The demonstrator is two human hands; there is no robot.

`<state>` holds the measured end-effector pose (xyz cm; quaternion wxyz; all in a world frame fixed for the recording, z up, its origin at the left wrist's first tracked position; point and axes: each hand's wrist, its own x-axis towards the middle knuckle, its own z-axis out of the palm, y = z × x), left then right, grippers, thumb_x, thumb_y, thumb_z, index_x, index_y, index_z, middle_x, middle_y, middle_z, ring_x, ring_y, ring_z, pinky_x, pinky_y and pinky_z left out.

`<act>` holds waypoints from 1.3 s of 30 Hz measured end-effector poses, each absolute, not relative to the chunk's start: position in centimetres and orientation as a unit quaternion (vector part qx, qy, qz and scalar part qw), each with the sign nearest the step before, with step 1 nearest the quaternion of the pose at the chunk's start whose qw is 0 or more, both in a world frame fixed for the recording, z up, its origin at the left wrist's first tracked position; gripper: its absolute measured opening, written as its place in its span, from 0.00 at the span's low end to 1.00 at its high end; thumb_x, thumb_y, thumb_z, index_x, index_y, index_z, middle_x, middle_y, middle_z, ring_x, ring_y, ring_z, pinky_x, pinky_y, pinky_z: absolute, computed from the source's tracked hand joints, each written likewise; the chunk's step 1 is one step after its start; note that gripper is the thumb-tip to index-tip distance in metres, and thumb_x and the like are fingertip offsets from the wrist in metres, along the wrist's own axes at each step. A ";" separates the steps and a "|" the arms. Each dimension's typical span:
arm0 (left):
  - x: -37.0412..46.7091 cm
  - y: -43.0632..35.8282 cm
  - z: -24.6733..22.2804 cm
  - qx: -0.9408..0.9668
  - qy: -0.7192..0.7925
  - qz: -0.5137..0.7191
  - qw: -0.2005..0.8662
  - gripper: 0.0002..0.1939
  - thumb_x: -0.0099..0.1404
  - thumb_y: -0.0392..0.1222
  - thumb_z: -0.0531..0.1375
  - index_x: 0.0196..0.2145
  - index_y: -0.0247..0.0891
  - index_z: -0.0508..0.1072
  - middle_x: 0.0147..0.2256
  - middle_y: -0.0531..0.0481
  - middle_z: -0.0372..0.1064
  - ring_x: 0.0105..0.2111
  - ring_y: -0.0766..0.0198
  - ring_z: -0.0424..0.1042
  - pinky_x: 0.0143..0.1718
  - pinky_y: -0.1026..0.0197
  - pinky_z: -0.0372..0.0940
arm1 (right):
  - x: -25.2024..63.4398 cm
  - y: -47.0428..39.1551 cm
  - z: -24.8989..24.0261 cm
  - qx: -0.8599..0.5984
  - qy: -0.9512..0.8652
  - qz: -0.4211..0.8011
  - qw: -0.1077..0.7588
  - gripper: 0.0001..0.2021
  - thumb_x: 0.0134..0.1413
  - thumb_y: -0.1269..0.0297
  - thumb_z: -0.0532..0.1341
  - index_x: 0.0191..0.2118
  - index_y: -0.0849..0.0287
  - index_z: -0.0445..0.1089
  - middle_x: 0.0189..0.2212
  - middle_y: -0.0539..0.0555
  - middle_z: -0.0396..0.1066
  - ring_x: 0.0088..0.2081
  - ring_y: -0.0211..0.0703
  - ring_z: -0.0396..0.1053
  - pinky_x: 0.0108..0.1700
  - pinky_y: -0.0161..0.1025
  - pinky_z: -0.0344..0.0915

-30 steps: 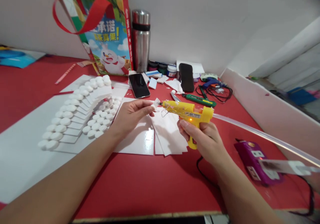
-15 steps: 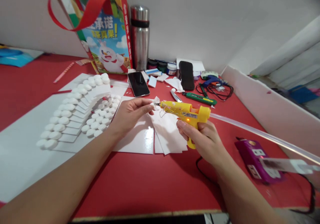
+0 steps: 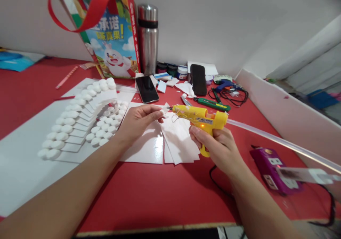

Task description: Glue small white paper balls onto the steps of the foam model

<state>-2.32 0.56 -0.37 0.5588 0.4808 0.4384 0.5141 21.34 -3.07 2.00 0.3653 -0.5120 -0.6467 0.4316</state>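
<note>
A yellow hot glue gun [image 3: 191, 114] is in my right hand [image 3: 217, 143], its orange light lit and a long clear glue stick [image 3: 255, 129] running out of its back. My left hand [image 3: 144, 120] pinches a small white piece [image 3: 164, 110], which looks like paper, right at the gun's nozzle. Whether nozzle and piece touch, I cannot tell. Below my hands lie white sheets [image 3: 181, 143], one of them glossy. To the left, a stepped fan of white cards topped with white discs [image 3: 66, 121] stands on a large white board [image 3: 23, 175]. More loose white discs [image 3: 105, 128] are grouped beside it.
Behind are a black phone [image 3: 147, 89], another dark phone [image 3: 198, 79], a steel flask [image 3: 148, 40], a colourful bag [image 3: 112, 36] and small paint jars [image 3: 182, 72]. A green cutter [image 3: 213, 104] lies to the right. A purple power strip [image 3: 274, 169] with cords sits farther right.
The glue gun has shifted slightly right, its nozzle drawn back a little from my left fingers. My left hand keeps its pinch on the white piece and has barely moved.
</note>
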 end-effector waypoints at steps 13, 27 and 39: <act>-2.4 0.6 -0.4 0.504 0.431 0.503 0.555 0.09 0.61 0.45 0.70 0.35 0.37 0.82 0.30 0.50 0.77 0.32 0.65 0.74 0.39 0.61 0.67 | 21.4 -3.1 1.9 -0.513 -0.658 0.417 0.360 0.23 0.65 0.50 0.62 0.23 0.58 0.62 0.21 0.47 0.60 0.24 0.34 0.58 0.26 0.36 0.53; -2.5 0.6 -0.7 0.454 0.417 0.521 0.591 0.11 0.59 0.47 0.72 0.36 0.38 0.82 0.31 0.49 0.76 0.32 0.64 0.73 0.36 0.59 0.70 | 21.3 -3.0 1.9 -0.513 -0.647 0.426 0.370 0.23 0.65 0.50 0.62 0.23 0.58 0.63 0.21 0.47 0.60 0.24 0.34 0.58 0.25 0.36 0.52; -2.5 0.8 -0.8 0.450 0.428 0.528 0.579 0.13 0.59 0.48 0.72 0.37 0.37 0.82 0.30 0.49 0.76 0.32 0.63 0.73 0.37 0.59 0.69 | 21.4 -3.1 2.3 -0.510 -0.660 0.416 0.363 0.23 0.65 0.52 0.61 0.22 0.58 0.61 0.21 0.47 0.59 0.23 0.34 0.58 0.25 0.37 0.52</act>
